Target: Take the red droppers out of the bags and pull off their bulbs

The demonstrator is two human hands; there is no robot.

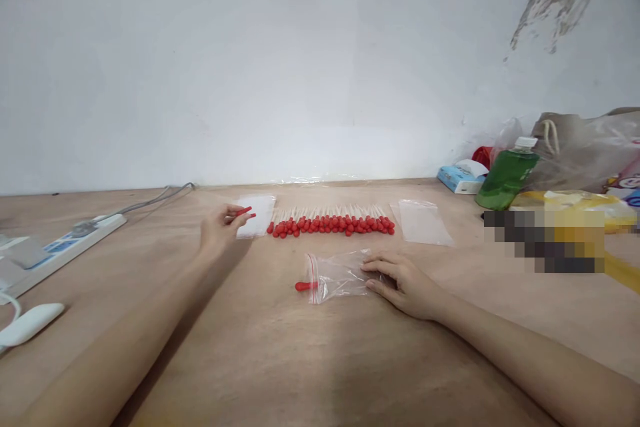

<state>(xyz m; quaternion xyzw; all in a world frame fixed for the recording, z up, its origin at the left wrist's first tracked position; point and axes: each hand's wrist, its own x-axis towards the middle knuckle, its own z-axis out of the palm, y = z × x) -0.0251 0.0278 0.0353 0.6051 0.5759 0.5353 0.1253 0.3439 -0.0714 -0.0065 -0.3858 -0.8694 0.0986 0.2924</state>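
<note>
In my left hand [220,227], thumb and fingers pinch what look like red-bulb droppers; two narrow red ends [245,211] stick out to the right over a stack of white or clear sheets [263,207]. My right hand [403,283] grips the closed end of a clear zip bag [343,277] with a red seal line, lying flat on the table. A red-bulb dropper [303,286] reaches into its mouth, bulb outside on the left. Behind the bag lies a long row of droppers [333,221], red bulbs facing me and pale thin tips pointing away.
Another clear bag [425,221] lies right of the row. A white power strip [65,247] and a white plug-like object [33,323] are at left. At right are a tissue box [460,179], a green bottle [507,173] and plastic bags [590,160]. A wall rises behind the table.
</note>
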